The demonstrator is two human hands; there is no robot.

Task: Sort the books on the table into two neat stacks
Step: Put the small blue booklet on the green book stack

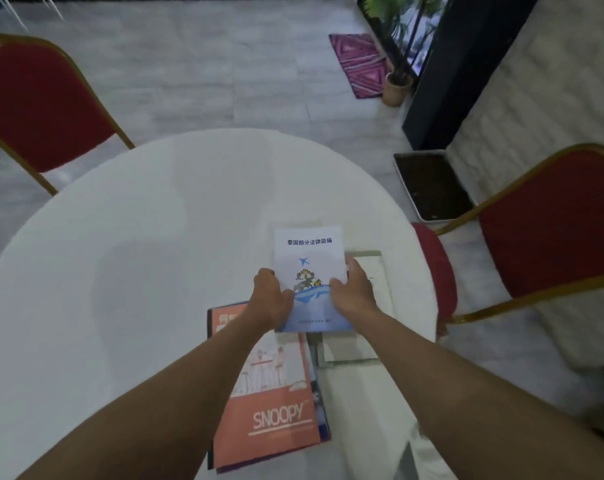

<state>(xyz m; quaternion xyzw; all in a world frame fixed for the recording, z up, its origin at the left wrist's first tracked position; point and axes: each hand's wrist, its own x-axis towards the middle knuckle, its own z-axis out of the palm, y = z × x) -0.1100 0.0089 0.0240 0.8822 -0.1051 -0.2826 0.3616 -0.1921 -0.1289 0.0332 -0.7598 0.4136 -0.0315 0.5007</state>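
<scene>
A white and blue booklet [307, 258] with dark Chinese lettering and a small plane picture is held over the round white table [138, 244]. My left hand [271, 297] grips its left edge and my right hand [354, 292] grips its right edge. Below my left forearm lies an orange SNOOPY book [276, 410] on top of another dark-edged book. To the right, partly under the booklet and my right hand, lies a white book with a grey-green border [373, 306].
Red padded chairs with gold frames stand at the far left [41, 105] and at the right [550, 223]. A dark tray [432, 185], a potted plant [396, 88] and a pink patterned mat [359, 64] sit on the floor beyond the table.
</scene>
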